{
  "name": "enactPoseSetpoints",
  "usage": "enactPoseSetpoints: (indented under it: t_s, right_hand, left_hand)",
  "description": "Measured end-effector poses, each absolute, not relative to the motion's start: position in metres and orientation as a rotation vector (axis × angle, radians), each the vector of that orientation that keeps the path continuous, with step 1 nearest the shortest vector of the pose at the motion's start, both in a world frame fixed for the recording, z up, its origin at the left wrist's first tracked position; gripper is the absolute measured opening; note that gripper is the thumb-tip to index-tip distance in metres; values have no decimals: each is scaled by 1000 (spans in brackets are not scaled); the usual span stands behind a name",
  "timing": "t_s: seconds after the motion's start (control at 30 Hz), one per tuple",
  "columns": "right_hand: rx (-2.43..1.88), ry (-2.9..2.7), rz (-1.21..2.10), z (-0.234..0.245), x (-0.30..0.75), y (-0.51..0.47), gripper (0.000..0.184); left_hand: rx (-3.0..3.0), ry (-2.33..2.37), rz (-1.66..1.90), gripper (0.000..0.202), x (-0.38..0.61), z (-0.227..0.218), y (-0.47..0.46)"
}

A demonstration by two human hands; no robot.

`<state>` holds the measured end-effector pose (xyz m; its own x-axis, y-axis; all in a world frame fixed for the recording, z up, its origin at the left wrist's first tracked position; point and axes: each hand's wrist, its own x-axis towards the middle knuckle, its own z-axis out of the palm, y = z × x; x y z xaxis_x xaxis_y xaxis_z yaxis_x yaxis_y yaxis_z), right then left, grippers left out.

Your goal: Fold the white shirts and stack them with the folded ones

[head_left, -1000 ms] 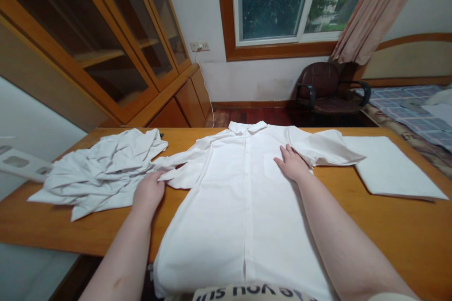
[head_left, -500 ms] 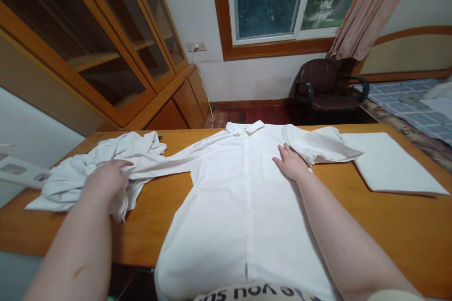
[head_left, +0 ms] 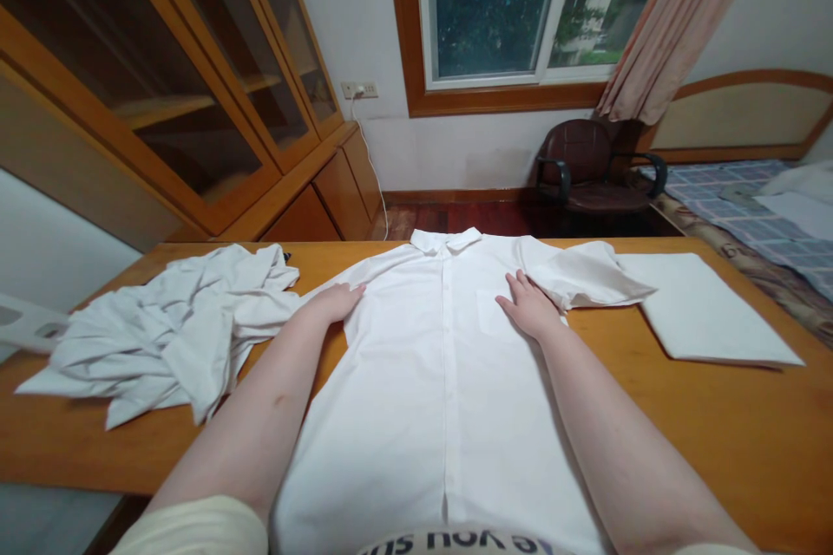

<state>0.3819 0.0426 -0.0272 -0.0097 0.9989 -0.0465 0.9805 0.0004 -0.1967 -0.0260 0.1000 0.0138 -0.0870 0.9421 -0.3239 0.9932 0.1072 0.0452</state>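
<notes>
A white, collared, button-front cloth shirt [head_left: 383,416] lies spread on an orange-brown wooden table [head_left: 748,442], its lower end nearest the person. The bare left hand [head_left: 342,302] lies palm-down at the shirt's side, over one sleeve; whether its fingers pinch the cloth cannot be told. The bare right hand [head_left: 530,308] rests on the chest, fingers apart, gripping nothing. A crumpled white cloth heap [head_left: 162,321] and a flat, folded white cloth rectangle [head_left: 716,312] flank the shirt. Beyond stands a dark-brown padded armchair [head_left: 579,152].
</notes>
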Motion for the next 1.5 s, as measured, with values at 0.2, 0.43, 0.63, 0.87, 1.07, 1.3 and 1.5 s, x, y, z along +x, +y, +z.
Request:
enactPoseSetpoints:
  t_s: [0.2,0.43,0.63,0.87,1.07,1.3,1.5]
  right_hand:
    - [-2137,-2134,265,-28,382,42,67]
    - [-2149,-2119,297,-24,380,42,67]
    - [-2142,-2120,258,-26,381,42,67]
    - [-2117,-2145,275,-25,380,41,66]
    - [-2083,-2149,260,-25,378,40,65]
    - [-2046,-2118,296,-28,381,41,65]
    - [-2013,-1957,299,-30,388,45,61]
  left_hand:
    - [1833,2262,-201,81,-41,-10,122]
    - [1982,2422,-66,64,-17,3,133]
    - [2404,1907,120,57,64,-7,86]
    - [2339,1946,12,60,51,-31,51]
    - [2013,2079,-256,66,57,-8,59]
    - [2338,1938,2,66,133,-10,64]
    - [2464,1724,141,60,145,-34,61]
